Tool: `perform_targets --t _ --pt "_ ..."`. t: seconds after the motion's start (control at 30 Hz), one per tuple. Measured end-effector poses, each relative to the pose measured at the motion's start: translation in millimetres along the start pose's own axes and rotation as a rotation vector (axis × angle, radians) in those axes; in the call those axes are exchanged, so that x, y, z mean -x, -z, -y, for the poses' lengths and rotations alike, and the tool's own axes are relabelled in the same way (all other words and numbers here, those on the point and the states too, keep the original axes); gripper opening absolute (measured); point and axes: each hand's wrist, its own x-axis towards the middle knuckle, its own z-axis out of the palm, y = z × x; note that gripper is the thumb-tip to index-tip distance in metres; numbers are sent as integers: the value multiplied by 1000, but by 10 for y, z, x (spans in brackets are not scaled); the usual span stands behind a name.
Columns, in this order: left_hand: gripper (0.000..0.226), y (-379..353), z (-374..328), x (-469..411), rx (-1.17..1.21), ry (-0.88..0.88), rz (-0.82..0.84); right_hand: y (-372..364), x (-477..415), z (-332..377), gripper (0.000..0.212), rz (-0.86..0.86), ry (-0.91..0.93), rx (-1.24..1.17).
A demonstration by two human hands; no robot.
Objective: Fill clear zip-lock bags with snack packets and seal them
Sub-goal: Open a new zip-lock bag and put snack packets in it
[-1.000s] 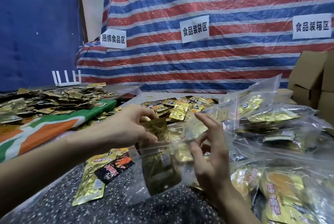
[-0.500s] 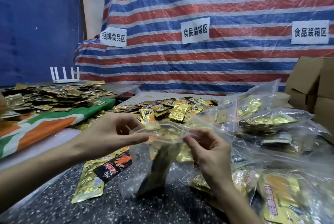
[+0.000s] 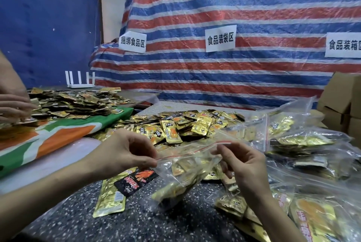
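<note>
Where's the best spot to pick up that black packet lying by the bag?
Probably its lower-left end, coming from the near left: the black packet lies flat across a gold packet, and its far end is crowded by the left hand and clear bag.

On the striped tarp [image 3: 214, 7], three white paper sheets are hanging. The left sign [image 3: 132, 44] is reading 捆绑食品区, the middle sign [image 3: 220, 38] 食品装袋区, and the right sign [image 3: 343, 45], cut by the frame edge, is showing 食品装箱. Print on the snack packets [image 3: 172, 134] is showing too blurred to read.
</note>
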Motion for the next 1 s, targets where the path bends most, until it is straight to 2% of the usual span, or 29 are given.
perform_targets --t 0.13,0.23,0.4,0.57,0.8,0.9,1.0 --pt "3 40 8 -10 -172 25 55 5 -33 146 16 67 23 61" --pt "9 71 -49 -6 -278 -5 0 21 -56 266 17 81 59 134" --pt "8 147 -184 -109 -167 -76 -228 4 -83 361 13 67 84 166" --pt "6 -71 -245 -239 -150 -64 -207 -90 -100 282 11 44 74 197" --pt "5 -114 -476 -525 -127 -160 -272 -127 -227 288 40 130 229 370" --pt "4 -49 -489 -663 -19 -195 -298 -87 -289 316 37 72 328 411" --pt "6 -44 -358 -767 39 -207 -277 -29 -332 277 29 0 349 390"
